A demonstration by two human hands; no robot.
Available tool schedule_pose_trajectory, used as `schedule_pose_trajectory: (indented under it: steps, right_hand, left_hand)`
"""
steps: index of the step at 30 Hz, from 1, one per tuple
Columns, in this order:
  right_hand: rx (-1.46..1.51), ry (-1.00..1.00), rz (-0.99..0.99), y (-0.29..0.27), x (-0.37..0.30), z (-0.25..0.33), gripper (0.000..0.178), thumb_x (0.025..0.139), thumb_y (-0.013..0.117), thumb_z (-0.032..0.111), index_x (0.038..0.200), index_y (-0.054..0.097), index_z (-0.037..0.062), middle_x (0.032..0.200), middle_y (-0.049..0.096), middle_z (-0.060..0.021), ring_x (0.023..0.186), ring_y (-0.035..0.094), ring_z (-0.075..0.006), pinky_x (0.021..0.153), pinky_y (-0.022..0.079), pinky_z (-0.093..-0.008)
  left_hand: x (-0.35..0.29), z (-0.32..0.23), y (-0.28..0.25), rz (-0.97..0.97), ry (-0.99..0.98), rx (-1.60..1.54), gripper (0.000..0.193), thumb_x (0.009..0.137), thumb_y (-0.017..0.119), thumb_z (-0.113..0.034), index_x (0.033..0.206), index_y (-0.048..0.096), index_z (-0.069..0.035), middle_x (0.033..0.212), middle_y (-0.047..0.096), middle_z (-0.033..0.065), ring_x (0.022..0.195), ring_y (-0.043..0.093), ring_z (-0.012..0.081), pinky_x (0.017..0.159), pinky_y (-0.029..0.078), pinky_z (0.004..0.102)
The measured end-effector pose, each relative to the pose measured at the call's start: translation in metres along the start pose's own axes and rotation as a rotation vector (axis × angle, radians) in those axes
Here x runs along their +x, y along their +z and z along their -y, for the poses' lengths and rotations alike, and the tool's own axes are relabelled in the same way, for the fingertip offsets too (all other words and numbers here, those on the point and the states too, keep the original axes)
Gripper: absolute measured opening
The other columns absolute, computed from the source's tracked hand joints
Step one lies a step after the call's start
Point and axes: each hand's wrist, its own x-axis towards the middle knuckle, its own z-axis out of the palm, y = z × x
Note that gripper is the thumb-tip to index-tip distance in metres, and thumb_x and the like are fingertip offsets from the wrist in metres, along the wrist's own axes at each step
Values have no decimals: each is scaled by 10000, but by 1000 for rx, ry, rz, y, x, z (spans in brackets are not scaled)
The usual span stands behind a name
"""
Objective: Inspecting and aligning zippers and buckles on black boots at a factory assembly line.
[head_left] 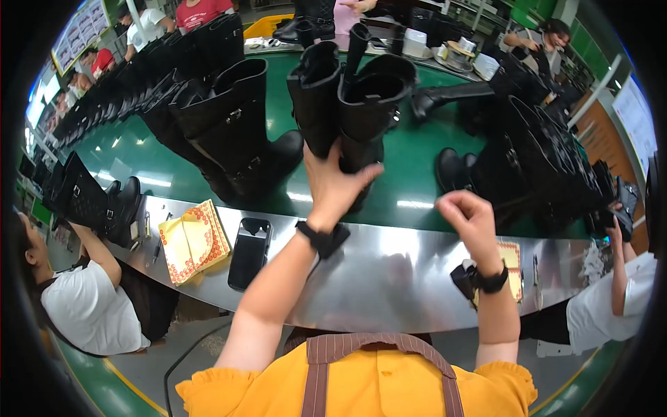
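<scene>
Green-and-metal table (410,174), with, at its centre, a roughly upright pair of black boots (361,128): probably light for their bulk, pliant in the shaft, stiffer at the foot, best gripped around the ankle. Left hand (337,181): spread wide against the lower boots. Right hand (474,219): narrowed, loosely curled, apparently empty.

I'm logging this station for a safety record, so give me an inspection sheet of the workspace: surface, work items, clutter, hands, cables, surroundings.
Surface: green tabletop, shiny metal ledge along the near side.
Work items: tall black boots at centre; other black boots to both sides.
Clutter: yellow patterned papers and dark phone on the ledge.
Hands: left hand against the centre boots, thumb spread; right hand raised, fingers curled, nothing visible in it.
Cables: dark cable-like line on the floor, left.
Surroundings: co-workers on both sides and beyond.
</scene>
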Motion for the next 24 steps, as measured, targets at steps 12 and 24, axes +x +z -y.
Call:
schedule_pose_trajectory:
  steps: [12, 24]
  right_hand:
    - [-53, -72, -9, 13, -34, -63, 249, 854, 674, 142, 1066, 647, 15, 937, 685, -79, 850, 658, -140, 776, 506, -266]
    - [1061, 652, -398, 49, 282, -226, 825, 909, 539, 522, 1459, -53, 352, 1417, 299, -237, 1021, 581, -353, 860, 490, -526]
  left_hand:
    - [-28, -41, -68, -429, 181, -8, 204, 805, 705, -163, 917, 678, 5, 917, 651, 193, 858, 622, 373, 768, 480, 414]
    - [-96, -16, -65, -223, 31, -101, 189, 822, 661, -2, 994, 648, 76, 967, 685, 142, 852, 658, 224, 822, 488, 328]
